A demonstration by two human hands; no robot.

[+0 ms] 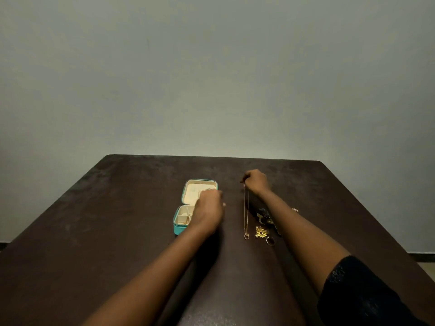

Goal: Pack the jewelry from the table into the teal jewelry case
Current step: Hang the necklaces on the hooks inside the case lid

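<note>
The teal jewelry case (180, 228) lies open on the dark table (117, 208), its cream lid folded back and small gold pieces in its compartments. My left hand (209, 208) hovers over the case's right side with curled fingers; what it holds is hidden. My right hand (256, 182) pinches the top of a thin gold necklace (246, 215), which hangs straight down with its pendant near the table. A pile of gold jewelry (264, 225), with a ring at its front, lies under my right forearm.
A grey wall stands behind the table's far edge. The table's right edge runs diagonally toward the lower right. A black sleeve (367, 295) covers my right upper arm.
</note>
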